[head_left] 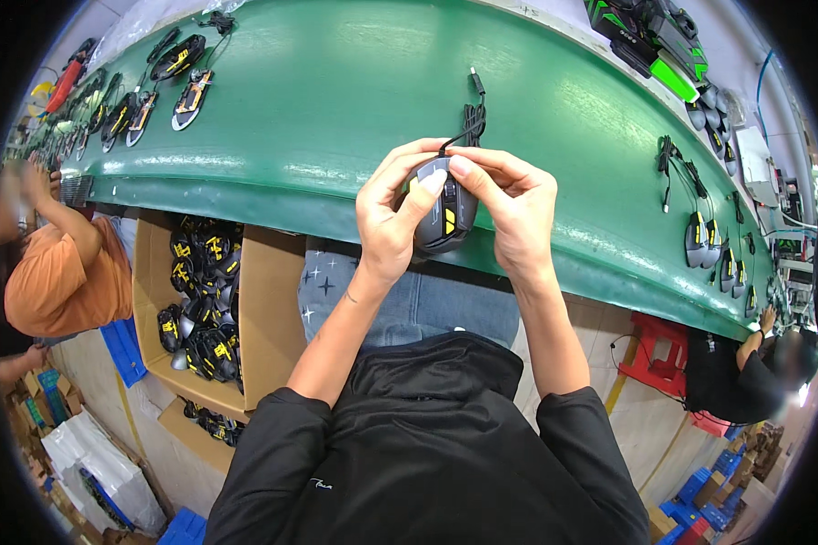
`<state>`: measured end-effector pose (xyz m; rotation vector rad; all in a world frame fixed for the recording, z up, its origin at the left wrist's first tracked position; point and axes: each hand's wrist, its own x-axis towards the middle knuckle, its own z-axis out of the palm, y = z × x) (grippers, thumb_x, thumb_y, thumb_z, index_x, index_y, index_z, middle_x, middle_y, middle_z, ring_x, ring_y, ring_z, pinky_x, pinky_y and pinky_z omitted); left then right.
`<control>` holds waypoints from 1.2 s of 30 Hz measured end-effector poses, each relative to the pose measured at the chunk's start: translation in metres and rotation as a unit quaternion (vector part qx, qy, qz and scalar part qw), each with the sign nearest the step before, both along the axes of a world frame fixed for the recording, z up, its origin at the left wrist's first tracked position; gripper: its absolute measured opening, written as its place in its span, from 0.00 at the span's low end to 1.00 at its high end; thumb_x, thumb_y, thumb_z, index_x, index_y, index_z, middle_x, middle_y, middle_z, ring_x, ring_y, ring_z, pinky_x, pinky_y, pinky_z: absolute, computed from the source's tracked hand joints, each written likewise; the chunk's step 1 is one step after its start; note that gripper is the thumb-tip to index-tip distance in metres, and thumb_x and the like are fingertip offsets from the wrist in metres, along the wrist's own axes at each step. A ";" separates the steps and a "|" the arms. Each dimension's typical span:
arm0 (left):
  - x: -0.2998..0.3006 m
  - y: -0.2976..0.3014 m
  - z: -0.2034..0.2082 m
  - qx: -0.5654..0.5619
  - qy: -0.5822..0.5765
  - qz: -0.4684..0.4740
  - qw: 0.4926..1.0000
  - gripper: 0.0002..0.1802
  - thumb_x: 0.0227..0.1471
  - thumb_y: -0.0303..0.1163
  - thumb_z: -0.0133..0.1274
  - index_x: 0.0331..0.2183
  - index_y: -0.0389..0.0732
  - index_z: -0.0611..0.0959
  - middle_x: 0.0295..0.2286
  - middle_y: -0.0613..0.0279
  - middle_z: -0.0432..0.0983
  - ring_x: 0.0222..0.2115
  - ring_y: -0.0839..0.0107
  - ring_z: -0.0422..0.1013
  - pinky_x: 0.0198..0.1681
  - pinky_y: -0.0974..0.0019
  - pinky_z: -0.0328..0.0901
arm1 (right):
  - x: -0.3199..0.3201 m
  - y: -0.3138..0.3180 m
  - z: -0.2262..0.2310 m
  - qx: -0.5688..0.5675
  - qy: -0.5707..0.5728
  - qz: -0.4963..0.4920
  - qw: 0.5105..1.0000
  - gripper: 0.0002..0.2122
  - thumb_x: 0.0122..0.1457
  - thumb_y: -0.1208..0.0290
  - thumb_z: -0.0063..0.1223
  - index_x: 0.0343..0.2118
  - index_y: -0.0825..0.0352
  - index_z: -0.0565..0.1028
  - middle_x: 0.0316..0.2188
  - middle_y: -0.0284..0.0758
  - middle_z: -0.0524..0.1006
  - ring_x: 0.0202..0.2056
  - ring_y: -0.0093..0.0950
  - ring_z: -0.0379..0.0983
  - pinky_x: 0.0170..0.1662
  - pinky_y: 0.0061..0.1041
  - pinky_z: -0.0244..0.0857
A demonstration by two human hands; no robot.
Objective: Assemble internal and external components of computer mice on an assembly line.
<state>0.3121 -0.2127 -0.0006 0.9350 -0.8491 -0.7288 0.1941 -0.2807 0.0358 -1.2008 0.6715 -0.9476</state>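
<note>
Between my two hands, at the near edge of the green bench, I hold a dark grey computer mouse (443,227) with yellow side buttons. My left hand (395,213) is closed round its left side, the thumb lying on top near the front. On the other side my right hand (515,204) grips the front end, its thumb beside the left one. The bundled black cable (473,123) runs from the front of the mouse onto the bench, its plug pointing away from me.
A green work surface (336,91) stretches across. Opened mouse halves (191,98) lie at left, finished-looking mice (697,239) at right. An open carton (273,300) full of mice stands left of my lap. Co-workers sit at far left (68,272) and far right (741,381). A red stool (656,354) is at right.
</note>
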 end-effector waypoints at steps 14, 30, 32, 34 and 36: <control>0.002 -0.003 -0.001 0.092 0.168 -0.041 0.981 0.18 0.58 0.35 0.51 0.45 0.31 0.78 0.38 0.61 0.77 0.37 0.78 0.71 0.43 0.74 0.66 | 0.000 -0.006 -0.003 0.086 0.043 0.016 0.995 0.13 0.60 0.65 0.56 0.41 0.70 0.81 0.34 0.32 0.81 0.34 0.16 0.73 0.37 0.17 0.67; 0.014 -0.005 -0.002 0.157 0.234 -0.057 0.958 0.16 0.59 0.37 0.49 0.41 0.33 0.79 0.34 0.63 0.77 0.33 0.78 0.73 0.38 0.72 0.67 | 0.010 -0.007 -0.012 -0.031 0.131 -0.033 0.990 0.11 0.54 0.72 0.61 0.39 0.70 0.81 0.31 0.38 0.82 0.33 0.20 0.77 0.39 0.19 0.70; 0.013 -0.006 0.001 0.155 0.226 -0.055 0.960 0.16 0.60 0.37 0.48 0.42 0.34 0.79 0.34 0.63 0.76 0.34 0.78 0.72 0.39 0.72 0.67 | 0.010 -0.006 -0.017 -0.057 0.135 -0.054 0.988 0.10 0.53 0.72 0.61 0.38 0.70 0.82 0.31 0.37 0.82 0.33 0.20 0.78 0.38 0.19 0.70; 0.014 -0.006 0.001 0.152 0.217 -0.048 0.963 0.16 0.61 0.37 0.47 0.43 0.34 0.78 0.35 0.64 0.76 0.35 0.78 0.72 0.40 0.73 0.67 | 0.011 -0.004 -0.015 -0.083 0.139 -0.071 0.984 0.10 0.53 0.72 0.61 0.38 0.69 0.82 0.31 0.36 0.82 0.33 0.20 0.78 0.38 0.19 0.71; 0.014 -0.008 -0.001 0.170 0.229 -0.054 0.957 0.17 0.62 0.38 0.45 0.43 0.35 0.78 0.35 0.64 0.76 0.37 0.79 0.71 0.42 0.72 0.66 | 0.011 -0.002 -0.008 -0.095 0.151 -0.080 0.981 0.10 0.53 0.72 0.60 0.38 0.69 0.82 0.31 0.35 0.82 0.32 0.20 0.78 0.37 0.19 0.71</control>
